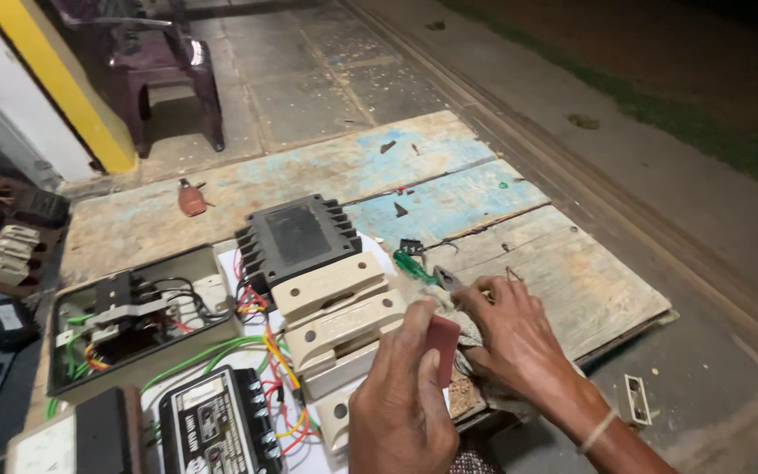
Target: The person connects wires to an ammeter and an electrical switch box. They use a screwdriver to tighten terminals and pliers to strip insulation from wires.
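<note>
My left hand [401, 395] grips a small dark red flat block [442, 344] between thumb and fingers. My right hand [512, 338], with a pale thread around its wrist, rests beside it on a worn greyish cloth [436, 303] and pinches the cloth; whether it holds anything else is hidden. Both hands hover over the right end of a row of cream-coloured switch blocks [337, 316]. Green-handled pliers [420, 268] lie just beyond my right fingers on the wooden board [572, 272].
A black finned electrical unit [296, 235] sits behind the cream blocks. An open metal box with wiring [133, 320] and a black meter-like unit [217, 426] lie to the left, joined by coloured wires. A purple plastic chair [164, 70] stands far back. Pavement lies to the right.
</note>
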